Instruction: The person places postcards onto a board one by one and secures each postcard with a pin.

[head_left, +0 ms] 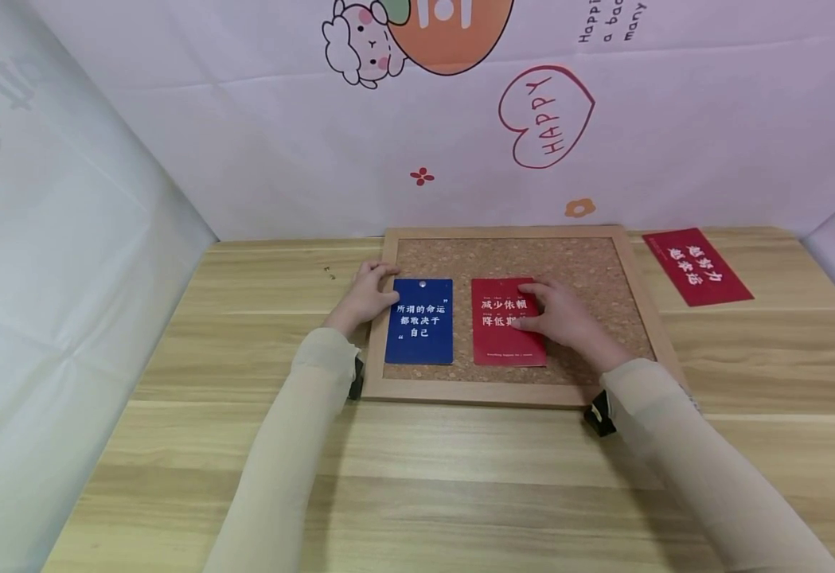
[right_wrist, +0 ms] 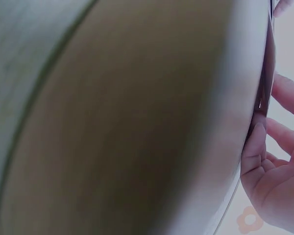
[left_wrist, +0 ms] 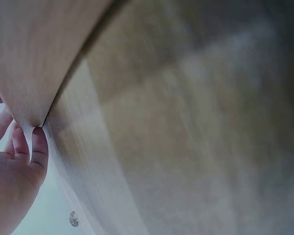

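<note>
A blue card (head_left: 419, 342) with white writing lies on the left part of a framed cork board (head_left: 582, 255), a pin at its top. Beside it is a red card (head_left: 506, 342), also on the cork. My left hand (head_left: 363, 298) rests on the board's left rail, its thumb by the blue card's left edge. In the left wrist view that hand's fingertips (left_wrist: 39, 142) touch the wooden edge. My right hand (head_left: 563, 318) holds the red card at its right side, thumb and index finger spread on its face. The right wrist view shows those bent fingers (right_wrist: 256, 147) against the card; their undersides are partly hidden.
Another red card (head_left: 698, 267) lies on the table (head_left: 460, 485) right of the board. Tiny objects (head_left: 329, 272) sit to the left of the board. A white printed sheet (head_left: 281, 159) rises behind the table. Black wrist cameras (head_left: 599, 414) hang under the sleeves.
</note>
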Demonstrator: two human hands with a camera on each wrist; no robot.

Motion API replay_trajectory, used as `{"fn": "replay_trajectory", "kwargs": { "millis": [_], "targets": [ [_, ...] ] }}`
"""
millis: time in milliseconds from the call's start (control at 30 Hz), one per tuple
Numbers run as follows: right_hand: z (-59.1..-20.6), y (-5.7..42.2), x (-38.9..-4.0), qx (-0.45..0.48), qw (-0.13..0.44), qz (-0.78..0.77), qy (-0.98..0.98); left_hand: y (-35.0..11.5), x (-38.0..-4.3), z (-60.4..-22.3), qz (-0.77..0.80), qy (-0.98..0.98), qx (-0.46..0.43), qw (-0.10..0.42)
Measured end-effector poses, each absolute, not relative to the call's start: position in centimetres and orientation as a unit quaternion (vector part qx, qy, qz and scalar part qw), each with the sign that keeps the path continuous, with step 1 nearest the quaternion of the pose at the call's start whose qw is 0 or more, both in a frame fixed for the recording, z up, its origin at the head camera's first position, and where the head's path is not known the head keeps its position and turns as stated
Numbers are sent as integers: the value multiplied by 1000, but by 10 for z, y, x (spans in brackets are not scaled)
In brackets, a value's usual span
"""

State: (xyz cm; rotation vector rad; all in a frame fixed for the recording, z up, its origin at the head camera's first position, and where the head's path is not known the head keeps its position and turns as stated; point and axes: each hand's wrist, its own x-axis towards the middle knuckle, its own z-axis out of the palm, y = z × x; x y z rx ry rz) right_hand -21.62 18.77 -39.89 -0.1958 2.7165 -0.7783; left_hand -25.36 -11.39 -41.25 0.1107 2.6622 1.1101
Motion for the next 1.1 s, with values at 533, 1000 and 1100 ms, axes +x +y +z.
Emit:
{"fn": "replay_trajectory", "kwargs": {
  "millis": [533,1000,1100],
  "targets": [
    [-401,187,-218,-69,157,-259,951,-114,-254,-413,381,915,37,124],
    [-400,185,-217,-64,166,-243,954,-114,-254,-414,383,914,38,126],
    [-399,185,-217,-67,167,-240,954,-114,-254,-414,384,914,40,125]
  ]
}}
